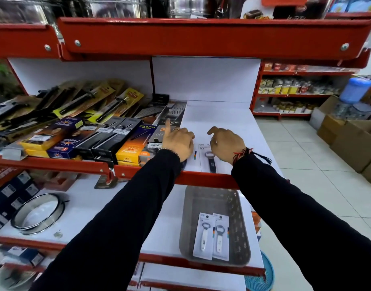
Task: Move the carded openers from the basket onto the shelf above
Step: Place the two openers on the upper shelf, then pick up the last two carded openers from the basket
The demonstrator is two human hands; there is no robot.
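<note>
A grey basket sits on the lower white shelf and holds two carded openers with white handles, lying side by side. On the shelf above lies a carded opener with a dark handle, partly under my right hand. My right hand hovers over it, fingers curled and apart, holding nothing. My left hand rests on a second white card whose edge shows beside the wrist; its index finger points up at the boxed goods. Whether it grips the card is hidden.
Boxed lighters, graters and carded tools crowd the upper shelf's left half. A red shelf lip runs under my forearms. A metal ring pan lies on the lower shelf. Cardboard boxes stand on the tiled floor at right.
</note>
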